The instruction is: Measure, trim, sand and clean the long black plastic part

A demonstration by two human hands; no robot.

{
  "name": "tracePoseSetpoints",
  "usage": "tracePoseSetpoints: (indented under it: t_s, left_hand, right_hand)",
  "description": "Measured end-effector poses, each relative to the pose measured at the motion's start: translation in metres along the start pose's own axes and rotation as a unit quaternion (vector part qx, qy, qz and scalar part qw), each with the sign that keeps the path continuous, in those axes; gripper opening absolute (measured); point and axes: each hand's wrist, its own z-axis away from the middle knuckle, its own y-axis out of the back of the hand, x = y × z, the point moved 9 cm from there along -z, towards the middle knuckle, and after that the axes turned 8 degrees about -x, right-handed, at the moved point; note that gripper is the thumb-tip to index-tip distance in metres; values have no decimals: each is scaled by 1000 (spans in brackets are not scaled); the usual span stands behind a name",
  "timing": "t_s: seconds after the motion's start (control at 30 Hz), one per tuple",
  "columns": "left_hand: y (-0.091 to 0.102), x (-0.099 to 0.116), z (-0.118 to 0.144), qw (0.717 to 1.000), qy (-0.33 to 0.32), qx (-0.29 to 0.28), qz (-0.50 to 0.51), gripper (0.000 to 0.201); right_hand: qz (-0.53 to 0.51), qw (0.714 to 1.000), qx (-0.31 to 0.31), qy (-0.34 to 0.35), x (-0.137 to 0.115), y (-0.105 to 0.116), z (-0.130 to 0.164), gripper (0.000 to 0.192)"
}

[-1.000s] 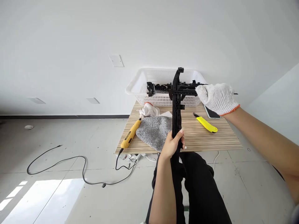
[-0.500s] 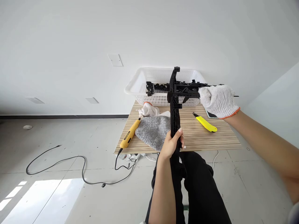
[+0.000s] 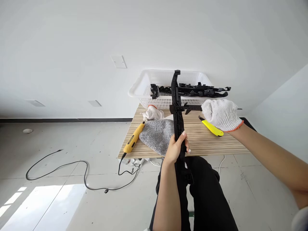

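Note:
My bare left hand (image 3: pixel 176 147) is closed around a long black plastic part (image 3: pixel 178 123), held upright over the table's front edge with its lower end above my lap. On my right hand (image 3: pixel 220 115) is a white knit glove with an orange cuff. Its fingers are wrapped round a black caliper (image 3: pixel 193 107), which lies crosswise. The caliper's jaw end is at the upper half of the plastic part; whether the jaws press on it I cannot tell. A yellow utility knife (image 3: pixel 213 127) lies on the table just below the gloved hand.
Behind, a white plastic basket (image 3: pixel 137 91) holds several black plastic parts (image 3: pixel 204 90), some sticking out over its right rim. On the slatted-pattern table (image 3: pixel 204 146) lie a grey cloth (image 3: pixel 157 134), a white glove (image 3: pixel 153 113) and a yellow corded tool (image 3: pixel 133 138). Its black cord (image 3: pixel 86 170) trails across the floor.
My right hand has come down and slightly left with the caliper, which now sits lower along the plastic part. The part's top has tipped a little left. My left hand keeps its grip.

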Motion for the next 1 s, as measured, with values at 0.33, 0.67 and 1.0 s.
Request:
tracePoseSetpoints:
  t_s: [0.33,0.67,1.0]
  left_hand:
    - [-2,-2,1,1000,15,-5,-5,41]
    - [-1,-5,0,1000,8,-12,25,40]
    - [-3,-9,0,998,28,-15,60,42]
  right_hand:
    - [-9,998,22,56,-9,-10,7,37]
    - [0,999,-43,32,-6,-16,4,40]
    - [-17,999,-49,12,1,-16,3,48]
